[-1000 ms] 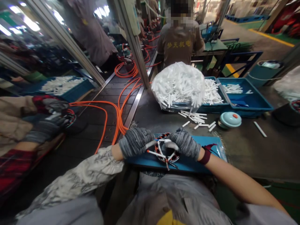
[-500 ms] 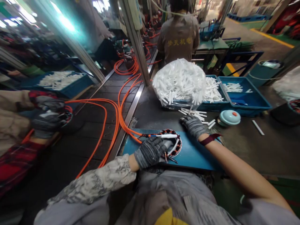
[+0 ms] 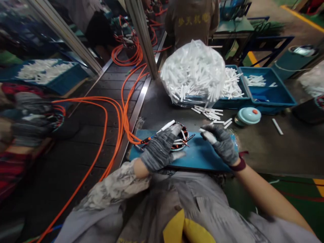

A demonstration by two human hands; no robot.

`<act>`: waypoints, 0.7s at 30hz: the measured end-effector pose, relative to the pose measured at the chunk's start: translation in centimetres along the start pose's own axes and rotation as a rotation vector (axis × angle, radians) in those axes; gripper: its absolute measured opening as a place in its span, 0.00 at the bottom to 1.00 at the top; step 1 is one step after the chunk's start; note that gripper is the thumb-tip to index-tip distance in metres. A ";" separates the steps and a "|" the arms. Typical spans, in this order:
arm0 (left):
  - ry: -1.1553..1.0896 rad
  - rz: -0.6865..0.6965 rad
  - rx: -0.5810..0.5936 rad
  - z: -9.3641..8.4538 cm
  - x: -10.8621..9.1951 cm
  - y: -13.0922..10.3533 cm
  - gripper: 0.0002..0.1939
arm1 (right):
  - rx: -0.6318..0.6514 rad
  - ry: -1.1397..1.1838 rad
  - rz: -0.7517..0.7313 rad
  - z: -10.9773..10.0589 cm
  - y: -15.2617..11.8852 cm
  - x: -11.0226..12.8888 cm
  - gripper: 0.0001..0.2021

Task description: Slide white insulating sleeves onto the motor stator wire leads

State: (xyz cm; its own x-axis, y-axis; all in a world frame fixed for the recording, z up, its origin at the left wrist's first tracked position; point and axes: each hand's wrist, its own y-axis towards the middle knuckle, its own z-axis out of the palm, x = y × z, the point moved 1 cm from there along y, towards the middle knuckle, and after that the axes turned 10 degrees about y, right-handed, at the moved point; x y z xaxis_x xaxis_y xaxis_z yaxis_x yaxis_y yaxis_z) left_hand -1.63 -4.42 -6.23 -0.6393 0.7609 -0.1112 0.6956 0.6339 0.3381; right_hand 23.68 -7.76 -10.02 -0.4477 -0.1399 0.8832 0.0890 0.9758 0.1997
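My left hand (image 3: pixel 162 145), in a grey knit glove with pale fingertips, grips the near left side of a round motor stator (image 3: pixel 186 132). Its fingers and thumb are curled about the rim, hiding much of it. Copper-and-black windings and short wire ends show inside. A white sleeve (image 3: pixel 167 126) sits on a lead above my left fingers. To the right, my right hand (image 3: pixel 220 142) pinches a thin white tube (image 3: pixel 201 130), mostly covered by the fingertips. It is held above the blue board (image 3: pixel 202 157), apart from the stator.
Loose white tubes (image 3: pixel 209 113) lie beyond my right hand, before a bulging clear bag (image 3: pixel 193 76) and blue bins (image 3: pixel 274 98). A round light-blue container (image 3: pixel 248 116) stands at right. Orange cables (image 3: pixel 124 111) run along the left. A co-worker's gloved hands (image 3: pixel 31 118) are at far left.
My right hand has come back from the loose tubes toward me, now with a white tube. My left hand has turned on the stator, and the white sleeve there tilts differently. The view has shifted.
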 end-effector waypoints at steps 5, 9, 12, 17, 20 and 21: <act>0.147 0.130 -0.043 -0.7 2.1 -1.9 0.19 | -0.093 0.325 0.068 1.9 -4.7 2.1 0.10; 0.203 0.207 -0.013 0.7 3.0 -2.5 0.16 | -0.101 0.327 0.013 4.0 -5.4 2.7 0.09; 0.198 0.200 -0.022 1.5 3.6 -2.5 0.15 | -0.098 0.238 -0.063 4.3 -5.5 2.8 0.09; 0.213 0.270 -0.086 1.7 3.9 -1.9 0.15 | -0.049 -0.179 -0.355 4.0 -6.0 2.9 0.14; 0.220 0.348 -0.128 1.5 4.2 -1.6 0.14 | 0.034 -0.440 -0.461 4.9 -5.6 3.0 0.17; 0.231 0.369 -0.120 1.4 4.4 -1.6 0.14 | 0.044 -0.498 -0.439 5.3 -5.2 3.0 0.17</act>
State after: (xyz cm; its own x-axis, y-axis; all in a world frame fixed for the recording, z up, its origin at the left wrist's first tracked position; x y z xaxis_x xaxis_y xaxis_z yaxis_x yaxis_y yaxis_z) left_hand -5.06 -1.91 -8.56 -0.4219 0.8731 0.2442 0.8563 0.2952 0.4239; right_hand 17.12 -12.39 -10.66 -0.7927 -0.4418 0.4201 -0.2271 0.8535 0.4690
